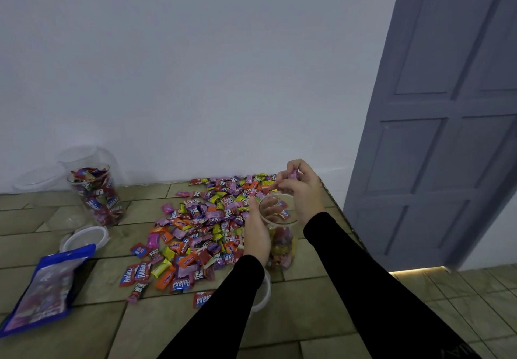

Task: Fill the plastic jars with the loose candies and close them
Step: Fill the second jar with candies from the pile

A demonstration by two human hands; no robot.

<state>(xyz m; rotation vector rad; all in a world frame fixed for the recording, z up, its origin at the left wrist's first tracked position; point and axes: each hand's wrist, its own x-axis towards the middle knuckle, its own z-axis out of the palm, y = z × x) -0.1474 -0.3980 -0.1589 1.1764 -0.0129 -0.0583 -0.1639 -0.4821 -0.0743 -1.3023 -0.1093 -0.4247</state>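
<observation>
A clear plastic jar (280, 242), partly filled with candies, stands on the tiled floor at centre right. My left hand (256, 235) grips its left side just below the rim. Above the jar's open mouth, my right hand (300, 190) pinches several wrapped candies, one pink (293, 174) and others red and white. A wide heap of loose wrapped candies (204, 224) spreads over the floor left of the jar. A second clear jar (96, 193), open and filled with candies, stands at the far left.
A white-rimmed lid (85, 237) lies by the left jar, and another lid (263, 294) shows under my left forearm. An emptied blue candy bag (47, 286) lies at the lower left. Clear containers (36, 178) sit against the white wall. A grey door (436, 123) is on the right.
</observation>
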